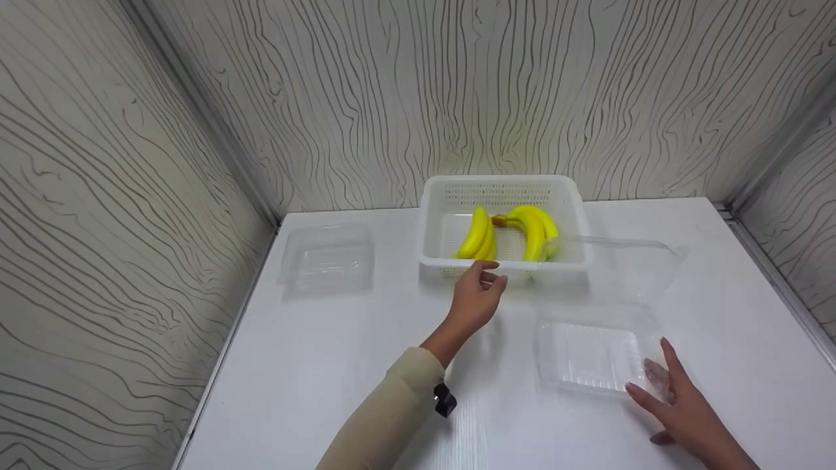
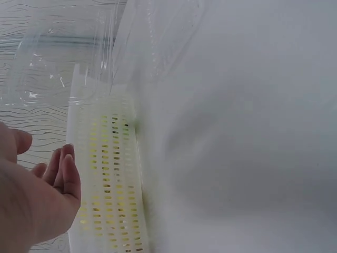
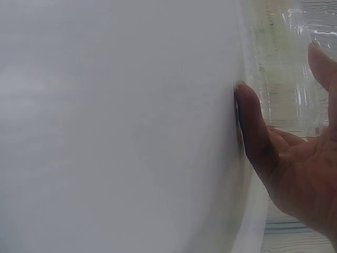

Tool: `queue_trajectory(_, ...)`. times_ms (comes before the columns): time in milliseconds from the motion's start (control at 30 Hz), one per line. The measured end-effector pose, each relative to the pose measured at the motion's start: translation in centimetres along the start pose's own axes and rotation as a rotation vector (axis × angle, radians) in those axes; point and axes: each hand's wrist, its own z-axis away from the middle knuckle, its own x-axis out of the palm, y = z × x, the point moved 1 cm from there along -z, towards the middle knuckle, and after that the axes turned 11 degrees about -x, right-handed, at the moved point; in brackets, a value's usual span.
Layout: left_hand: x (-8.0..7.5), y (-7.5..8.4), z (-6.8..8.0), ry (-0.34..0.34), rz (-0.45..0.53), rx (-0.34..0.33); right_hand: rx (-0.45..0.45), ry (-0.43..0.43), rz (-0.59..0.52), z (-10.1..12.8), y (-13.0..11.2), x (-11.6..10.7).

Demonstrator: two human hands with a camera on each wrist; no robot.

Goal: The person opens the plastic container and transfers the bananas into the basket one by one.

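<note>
A white perforated basket stands at the back of the white table and holds a bunch of yellow bananas. My left hand hovers at the basket's near rim with fingers relaxed and nothing in it; the left wrist view shows the basket wall just beyond those fingers. A clear plastic clamshell box lies open in front of the basket, its lid tilted up toward the basket. My right hand rests with straight fingers against the box's near right corner.
A second clear clamshell box, closed, sits at the table's back left. Patterned walls enclose the table on three sides. The table's left edge runs along the left wall.
</note>
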Motion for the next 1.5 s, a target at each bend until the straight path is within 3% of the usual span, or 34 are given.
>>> queue_trajectory(167,1.2,0.3,0.2,-0.059,0.071,-0.074,0.014,0.011,0.014,-0.1,-0.1,-0.1)
queue_trajectory(400,2.9,1.0,0.4,-0.117,0.047,-0.131,0.009,0.010,0.001,0.0,-0.1,-0.1)
queue_trajectory(800,4.4,1.8,0.4,-0.153,0.046,-0.122,0.016,0.014,0.064,0.0,-0.3,-0.1)
queue_trajectory(1033,4.8,1.9,0.3,-0.157,0.022,-0.131,0.001,0.013,0.011,0.2,-0.2,-0.1)
queue_trajectory(1500,4.9,1.6,1.0,-0.143,0.088,-0.138,0.019,0.017,0.029,0.0,-0.3,0.0)
